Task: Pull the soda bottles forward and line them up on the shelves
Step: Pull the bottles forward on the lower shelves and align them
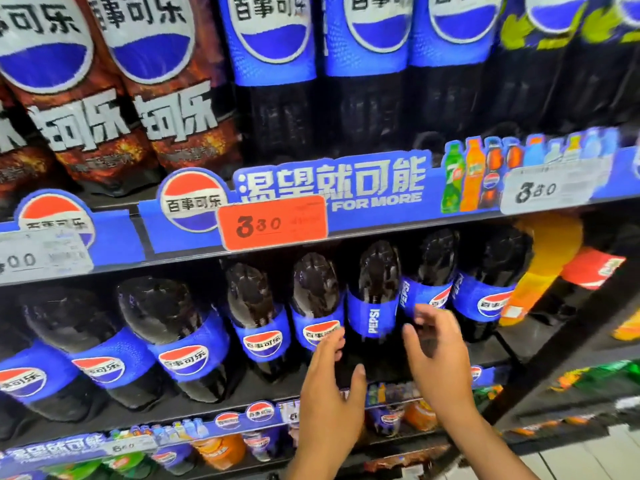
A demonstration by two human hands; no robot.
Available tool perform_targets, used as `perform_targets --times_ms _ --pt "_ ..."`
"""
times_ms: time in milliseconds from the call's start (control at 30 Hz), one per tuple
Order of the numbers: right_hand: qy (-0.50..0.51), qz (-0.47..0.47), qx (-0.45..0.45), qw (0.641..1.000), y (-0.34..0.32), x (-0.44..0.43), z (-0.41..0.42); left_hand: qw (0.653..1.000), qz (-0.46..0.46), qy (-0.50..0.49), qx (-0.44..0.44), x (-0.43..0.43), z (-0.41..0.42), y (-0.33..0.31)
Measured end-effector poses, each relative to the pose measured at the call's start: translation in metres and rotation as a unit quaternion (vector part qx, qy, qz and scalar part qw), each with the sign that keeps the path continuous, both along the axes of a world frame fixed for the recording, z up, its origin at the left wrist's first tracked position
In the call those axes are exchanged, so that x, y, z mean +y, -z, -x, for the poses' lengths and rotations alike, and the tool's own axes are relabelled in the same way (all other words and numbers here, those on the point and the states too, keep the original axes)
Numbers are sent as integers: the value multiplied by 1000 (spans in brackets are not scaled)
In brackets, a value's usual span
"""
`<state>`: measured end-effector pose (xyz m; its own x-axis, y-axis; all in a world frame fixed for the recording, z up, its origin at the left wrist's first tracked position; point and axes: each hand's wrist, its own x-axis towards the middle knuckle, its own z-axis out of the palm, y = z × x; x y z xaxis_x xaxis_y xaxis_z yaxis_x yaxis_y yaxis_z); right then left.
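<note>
A row of dark cola bottles with blue labels stands on the middle shelf [491,351]. One bottle [375,306] shows its label sideways, reading PEPSI, and stands between my two hands. My left hand [330,379] is raised just left of it, fingers relaxed, fingertips near the neighbouring bottle [317,306]. My right hand [434,351] is raised just right of it, fingers spread in front of another bottle [433,271]. Neither hand holds anything. The bottle caps are hidden behind the shelf strip above.
The upper shelf holds large blue-label bottles [277,64] and brown-label ones [156,98]. A red price tag [273,221] reading 3.30 hangs on the shelf strip. Orange and red bottles [547,268] stand at the right. Lower shelves hold smaller mixed sodas [214,448].
</note>
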<state>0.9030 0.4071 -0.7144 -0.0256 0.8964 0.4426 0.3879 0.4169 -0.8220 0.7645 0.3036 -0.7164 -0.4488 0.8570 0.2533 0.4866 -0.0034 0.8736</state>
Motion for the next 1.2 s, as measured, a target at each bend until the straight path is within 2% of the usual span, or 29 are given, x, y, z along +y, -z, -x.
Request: perform_targets --times_ms 100,167,300,600,1000,1200 --pt "28 -5 7 1000 2 23 -25 999 -16 -43 1 18 -30 -1" --pt "21 35 14 999 6 34 -36 997 -26 -77 -19 29 -45 -1" --pt "-64 109 16 992 6 42 -44 993 -24 -115 -31 46 -74 1" --pt "-156 83 -45 983 8 25 -67 983 -33 -176 -33 78 -92 -1" --pt "-121 119 -64 983 3 62 -46 957 -73 -273 -60 113 -87 4" --pt "-83 99 -82 988 7 58 -47 959 -69 -273 -17 113 -77 7"
